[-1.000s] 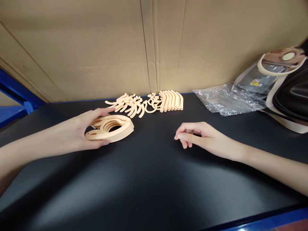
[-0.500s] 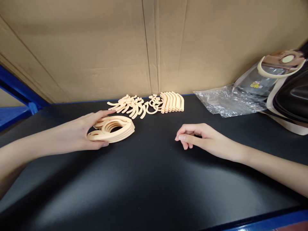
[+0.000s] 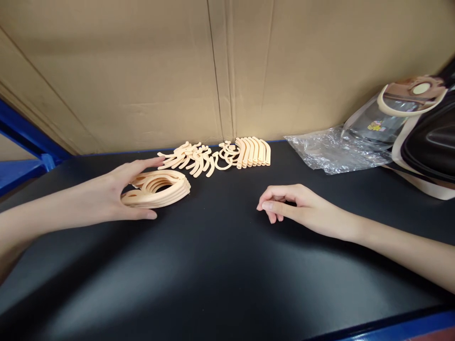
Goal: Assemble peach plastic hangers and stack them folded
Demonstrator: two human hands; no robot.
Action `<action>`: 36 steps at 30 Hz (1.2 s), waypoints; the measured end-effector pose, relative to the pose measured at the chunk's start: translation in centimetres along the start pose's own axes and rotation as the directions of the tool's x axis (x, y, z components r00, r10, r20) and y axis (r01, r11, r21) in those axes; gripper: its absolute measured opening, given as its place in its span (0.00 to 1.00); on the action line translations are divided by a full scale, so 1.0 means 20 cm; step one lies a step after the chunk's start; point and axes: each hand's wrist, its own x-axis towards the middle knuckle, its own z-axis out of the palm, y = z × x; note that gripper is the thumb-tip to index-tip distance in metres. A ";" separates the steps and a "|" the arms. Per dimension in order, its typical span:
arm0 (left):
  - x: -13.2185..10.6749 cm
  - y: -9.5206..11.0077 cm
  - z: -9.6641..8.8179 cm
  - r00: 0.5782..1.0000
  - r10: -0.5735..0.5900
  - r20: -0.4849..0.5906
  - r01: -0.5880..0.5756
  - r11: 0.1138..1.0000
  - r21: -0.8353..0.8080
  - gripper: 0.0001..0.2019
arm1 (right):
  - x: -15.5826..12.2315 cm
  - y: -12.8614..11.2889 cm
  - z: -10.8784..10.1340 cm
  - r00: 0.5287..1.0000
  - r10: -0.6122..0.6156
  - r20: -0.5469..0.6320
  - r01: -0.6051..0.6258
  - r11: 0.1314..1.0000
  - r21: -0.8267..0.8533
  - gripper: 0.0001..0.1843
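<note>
My left hand [image 3: 119,196] grips a stack of peach plastic rings [image 3: 159,189] between thumb and fingers, on the black table [image 3: 220,265]. My right hand [image 3: 295,206] rests on the table to the right, fingers loosely curled, nothing in them. Behind the stack lies a pile of loose peach curved pieces [image 3: 192,158], and beside it a neat row of peach curved pieces [image 3: 254,151].
A cardboard wall [image 3: 227,71] closes off the back. A crumpled clear plastic bag [image 3: 330,151] lies at the back right, next to clear lidded containers [image 3: 394,116] and a black-and-cream object [image 3: 432,142]. Blue shelf frame [image 3: 24,151] at left.
My left hand has slid the ring stack slightly to the left. My right hand has hardly moved.
</note>
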 end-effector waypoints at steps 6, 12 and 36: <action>-0.03 0.26 0.14 0.924 0.348 -0.156 -0.340 0.937 0.080 0.33 | 0.01 0.00 0.00 1.000 -0.005 0.005 0.005 0.999 -0.036 0.16; -0.06 0.41 0.31 0.841 0.540 0.005 -0.539 0.840 -0.059 0.26 | 0.00 -0.01 0.01 0.999 -0.029 0.043 0.036 0.982 -0.188 0.17; -0.06 0.38 0.28 0.821 0.568 0.050 -0.570 0.822 0.013 0.21 | 0.71 -0.02 0.11 0.745 -0.496 0.446 0.453 -0.113 -0.884 0.20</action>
